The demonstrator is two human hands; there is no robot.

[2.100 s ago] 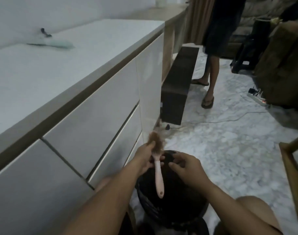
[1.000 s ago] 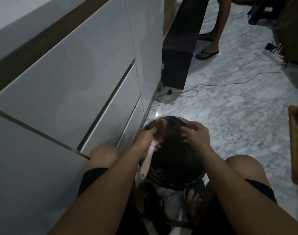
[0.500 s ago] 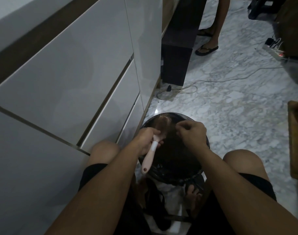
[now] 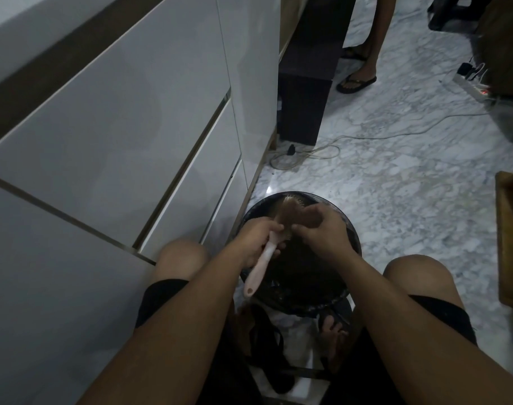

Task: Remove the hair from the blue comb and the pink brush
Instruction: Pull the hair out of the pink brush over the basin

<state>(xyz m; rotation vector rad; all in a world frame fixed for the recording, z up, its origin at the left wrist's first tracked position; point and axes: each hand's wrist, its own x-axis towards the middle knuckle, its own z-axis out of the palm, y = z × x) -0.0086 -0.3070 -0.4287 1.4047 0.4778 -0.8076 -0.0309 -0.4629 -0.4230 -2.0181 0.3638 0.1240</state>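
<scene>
Now your left hand (image 4: 256,242) grips the pink plastic hairbrush (image 4: 267,247) low-centre over the round black bin (image 4: 353,238), handle slanting lower left; your right hand's fingers (image 4: 303,222) pinch the brown hair wad (image 4: 290,214) immediately right.

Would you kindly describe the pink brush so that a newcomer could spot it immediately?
Start at the white drawer cabinet and drop to the black bin on the marble floor beside it. Over the bin, the left hand holds the pink brush: the only pale pink thing there, bristles matted with brown hair.
</scene>
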